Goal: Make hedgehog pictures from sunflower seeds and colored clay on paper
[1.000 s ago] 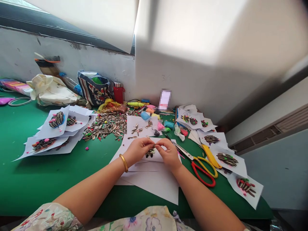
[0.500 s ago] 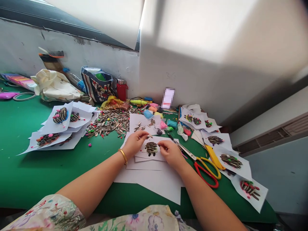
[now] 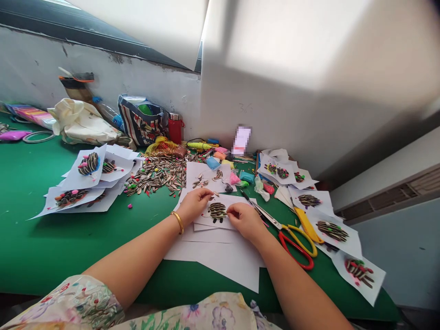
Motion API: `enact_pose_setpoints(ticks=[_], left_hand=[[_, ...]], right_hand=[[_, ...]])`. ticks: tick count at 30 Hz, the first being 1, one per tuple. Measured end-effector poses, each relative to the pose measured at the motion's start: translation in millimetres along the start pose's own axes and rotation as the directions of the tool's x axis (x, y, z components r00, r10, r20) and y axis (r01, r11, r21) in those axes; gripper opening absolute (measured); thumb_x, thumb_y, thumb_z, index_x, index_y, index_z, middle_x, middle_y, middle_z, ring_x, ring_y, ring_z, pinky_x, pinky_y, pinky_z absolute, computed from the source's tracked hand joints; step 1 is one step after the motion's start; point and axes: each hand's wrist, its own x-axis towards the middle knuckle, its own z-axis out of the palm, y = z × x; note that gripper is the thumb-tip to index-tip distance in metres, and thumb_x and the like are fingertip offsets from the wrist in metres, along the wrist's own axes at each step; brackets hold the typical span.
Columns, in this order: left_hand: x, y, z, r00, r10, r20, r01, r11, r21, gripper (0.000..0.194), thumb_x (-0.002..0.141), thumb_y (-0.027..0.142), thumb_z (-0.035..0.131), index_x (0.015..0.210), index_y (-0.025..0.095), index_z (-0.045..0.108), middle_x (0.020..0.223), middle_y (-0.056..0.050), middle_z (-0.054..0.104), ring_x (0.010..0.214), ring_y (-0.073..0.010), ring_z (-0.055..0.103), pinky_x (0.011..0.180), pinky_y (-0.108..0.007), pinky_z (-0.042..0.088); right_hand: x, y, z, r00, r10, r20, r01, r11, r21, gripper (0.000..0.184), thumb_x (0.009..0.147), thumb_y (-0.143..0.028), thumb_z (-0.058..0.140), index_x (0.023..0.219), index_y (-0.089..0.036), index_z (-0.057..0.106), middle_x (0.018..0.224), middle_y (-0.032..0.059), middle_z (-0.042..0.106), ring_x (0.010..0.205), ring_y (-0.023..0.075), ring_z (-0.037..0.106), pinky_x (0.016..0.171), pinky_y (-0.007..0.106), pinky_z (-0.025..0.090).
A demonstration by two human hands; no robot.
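Seed figure (image 3: 217, 212) on white paper (image 3: 228, 198), betw. hands; seeds' long axes approx. L–R, dark feet twd. wearer. L. hand (image 3: 193, 205): fingertips tog. on pale seed (image 3: 216, 194). R. hand (image 3: 245, 220): fingertips tog. at fig.'s R. edge, contents unclear.

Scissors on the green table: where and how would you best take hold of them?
Grip the scissors by the red loop and yellow loop, probably from the near right: they lie flat, loops that way, blades pointing away beside the black pen.
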Motion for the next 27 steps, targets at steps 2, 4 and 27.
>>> enact_pose_setpoints(ticks=[2,4,27], left_hand=[[0.2,-0.6,0.3,1.0,-0.002,0.007,0.002,1.0,0.005,0.022,0.085,0.03,0.054,0.095,0.021,0.071,0.097,-0.004,0.075,0.092,-0.0209,0.068,0.089,-0.034,0.053],[0.5,-1.4,0.7,1.0,-0.007,0.009,0.007,1.0,0.009,0.022,0.085,0.03,0.053,0.094,0.021,0.071,0.097,-0.004,0.075,0.092,-0.0209,0.068,0.088,-0.033,0.053],[1.1,-4.5,2.2,1.0,0.001,0.018,-0.002,0.999,0.037,0.023,0.087,0.031,0.053,0.096,0.021,0.071,0.098,-0.003,0.074,0.093,-0.0198,0.068,0.086,-0.03,0.052]], right_hand=[[0.0,-0.1,2.1,1.0,-0.011,-0.002,0.011,1.0,0.001,0.013,0.081,-0.019,0.057,0.08,-0.023,0.068,0.076,0.0,0.067,0.069,0.0154,0.058,0.061,0.026,0.04],[0.0,-0.1,3.4,1.0,-0.022,-0.005,0.022,1.0,0.007,0.012,0.082,-0.019,0.056,0.08,-0.023,0.067,0.076,-0.0001,0.067,0.068,0.0152,0.057,0.06,0.026,0.04],[1.6,-3.2,7.6,0.992,-0.123,0.011,0.123,0.98,-0.158,0.012,0.084,-0.011,0.057,0.081,-0.02,0.065,0.081,0.0026,0.066,0.078,0.0174,0.058,0.071,0.027,0.04]])
